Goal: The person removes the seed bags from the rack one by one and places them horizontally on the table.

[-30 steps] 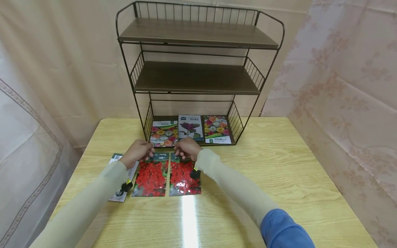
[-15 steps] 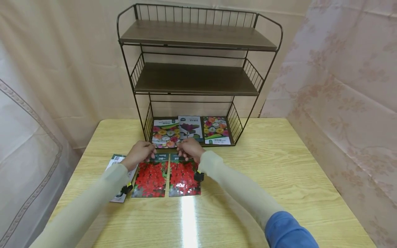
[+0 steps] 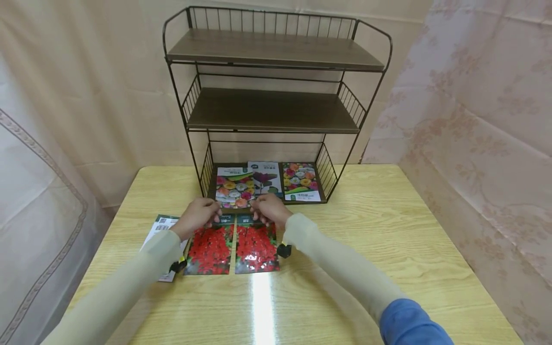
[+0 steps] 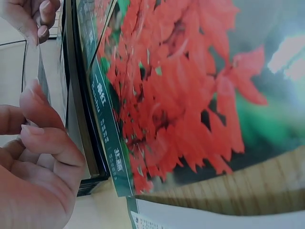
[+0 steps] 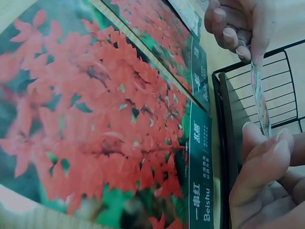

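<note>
From the head view, a mixed-flower seed packet (image 3: 233,187) is pinched at its near corners by the left hand (image 3: 196,215) and right hand (image 3: 268,209), tilted over the rack's bottom shelf (image 3: 321,191). At the left wrist, curled fingers (image 4: 45,138) are seen clamped on the packet's thin edge (image 4: 42,81). At the right wrist, two red-flower packets (image 5: 100,124) are seen lying flat just beside.

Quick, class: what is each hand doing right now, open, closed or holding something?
Left hand: pinches the left edge of the mixed-flower seed packet.
Right hand: pinches the same packet's right edge.
</note>
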`<state>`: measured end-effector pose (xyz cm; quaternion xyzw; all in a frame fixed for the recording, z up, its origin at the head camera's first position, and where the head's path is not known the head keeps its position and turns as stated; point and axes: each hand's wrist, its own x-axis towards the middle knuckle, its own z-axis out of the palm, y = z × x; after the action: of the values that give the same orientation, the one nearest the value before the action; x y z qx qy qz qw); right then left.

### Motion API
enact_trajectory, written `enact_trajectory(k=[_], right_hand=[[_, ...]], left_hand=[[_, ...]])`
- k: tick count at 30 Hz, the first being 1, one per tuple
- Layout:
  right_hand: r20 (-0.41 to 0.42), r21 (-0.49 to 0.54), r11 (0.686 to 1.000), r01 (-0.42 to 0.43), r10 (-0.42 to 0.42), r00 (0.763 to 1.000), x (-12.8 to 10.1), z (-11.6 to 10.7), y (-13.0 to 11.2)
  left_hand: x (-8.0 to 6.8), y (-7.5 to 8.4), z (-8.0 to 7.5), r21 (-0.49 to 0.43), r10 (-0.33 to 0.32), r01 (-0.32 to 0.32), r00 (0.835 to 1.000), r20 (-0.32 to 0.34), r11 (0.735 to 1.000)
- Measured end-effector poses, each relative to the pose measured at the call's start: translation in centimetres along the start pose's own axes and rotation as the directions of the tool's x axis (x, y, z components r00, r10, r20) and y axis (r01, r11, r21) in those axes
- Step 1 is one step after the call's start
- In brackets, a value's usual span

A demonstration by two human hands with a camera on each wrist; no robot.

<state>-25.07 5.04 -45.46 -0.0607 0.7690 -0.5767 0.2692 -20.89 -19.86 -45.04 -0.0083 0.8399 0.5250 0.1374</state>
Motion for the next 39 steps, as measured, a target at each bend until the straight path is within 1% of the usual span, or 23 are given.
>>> enact_trajectory(k=[5,8,13,19,23,30,35,39], right_hand=[[0.002,-0.046,0.998,0.032,-0.032,0.999,-0.4,-0.3,0.2],[0.001,-0.045,0.998,0.043,-0.043,0.999,-0.7,-0.5,0.4],[0.000,-0.036,0.998,0.043,-0.043,0.999,-1.3,-0.9,0.8],[0.002,-0.038,0.999,0.036,-0.036,0.999,-2.3,-1.5,1.6],[0.014,-0.030,0.999,0.044,-0.043,0.999,-2.9,-2.0,2.2],[0.002,-0.037,0.998,0.043,-0.042,0.999,-3.7,-2.3,2.9],[0.000,-0.054,0.997,0.056,-0.057,0.998,-4.1,-2.4,3.1],[0.008,-0.036,0.998,0.060,-0.059,0.998,-4.5,-2.7,3.3]], left_hand=[[-0.2,0.1,0.3,-0.008,-0.032,0.032,0.999,-0.004,0.999],[-0.4,0.2,0.6,-0.026,-0.032,0.032,0.999,0.009,0.999],[-0.6,0.5,1.0,-0.054,-0.009,0.010,1.000,0.027,0.998],[-0.7,0.6,1.7,-0.056,0.023,-0.020,0.998,0.057,0.998],[-0.9,0.7,2.3,-0.047,0.027,-0.024,0.997,0.074,0.999],[-1.3,1.0,2.9,-0.015,0.020,-0.019,0.994,0.105,1.000],[-1.6,1.2,3.1,0.003,0.005,-0.006,0.994,0.108,1.000],[-1.8,1.1,3.4,0.032,0.019,-0.023,0.993,0.114,0.999]])
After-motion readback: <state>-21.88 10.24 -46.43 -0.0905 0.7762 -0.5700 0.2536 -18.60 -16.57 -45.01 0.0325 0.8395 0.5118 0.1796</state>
